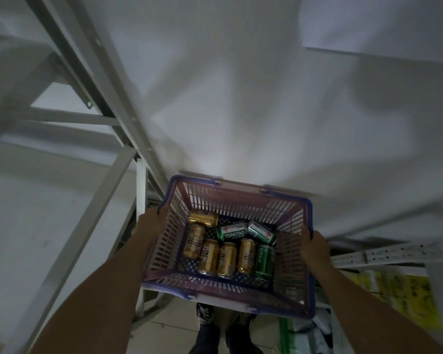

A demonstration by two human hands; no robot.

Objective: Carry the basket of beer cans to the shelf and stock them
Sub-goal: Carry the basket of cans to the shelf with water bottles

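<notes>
Forearms nearest the lens, reaching forward to the basket (pixel 230 241), held chest-high between both hands. Left hand (pixel 151 223) grips the left rim, right hand (pixel 313 245) curls over the right rim; both wrapped on it, carrying its weight evenly. Cans (pixel 228 247) lie loose on the basket floor, gold ones mostly lengthwise toward the camera, green ones at the right and skewed. Basket's long axis runs left-right across the body. White shelf (pixel 266 111) sits just beyond the far rim, frame (pixel 128 139) at left; next move likely forward onto it.
</notes>
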